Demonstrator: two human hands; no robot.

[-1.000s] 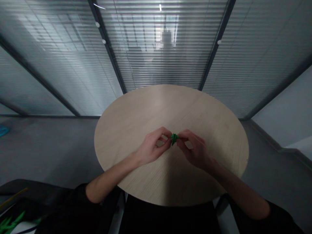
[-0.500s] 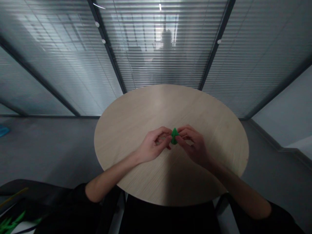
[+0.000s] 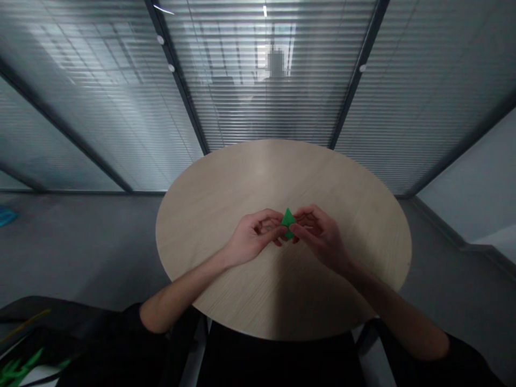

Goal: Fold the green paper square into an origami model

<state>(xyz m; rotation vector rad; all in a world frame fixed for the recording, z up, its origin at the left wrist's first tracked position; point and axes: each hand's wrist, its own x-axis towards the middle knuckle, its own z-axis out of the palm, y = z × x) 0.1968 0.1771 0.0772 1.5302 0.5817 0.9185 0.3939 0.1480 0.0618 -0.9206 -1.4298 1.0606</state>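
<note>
A small green pointed object (image 3: pixel 288 217) is held between my two hands over the round wooden table (image 3: pixel 258 172). My left hand (image 3: pixel 258 234) grips its left side, the thumb across its lower front. From the right, the thumb and fingers of my right hand (image 3: pixel 320 236) pinch the same object. Its tip points away from me, and its lower part is partly covered by both thumbs.
Glass panels with blinds (image 3: pixel 266 107) stand behind the table, with a dim reflection in them. At the lower left are a dark chair (image 3: pixel 52 309) and green items (image 3: pixel 20 368). A blue object (image 3: pixel 6 216) lies on the floor at far left.
The green object has turned slightly, showing a broader face, and has shifted a little to the left. The fingers of both hands have adjusted slightly around it.
</note>
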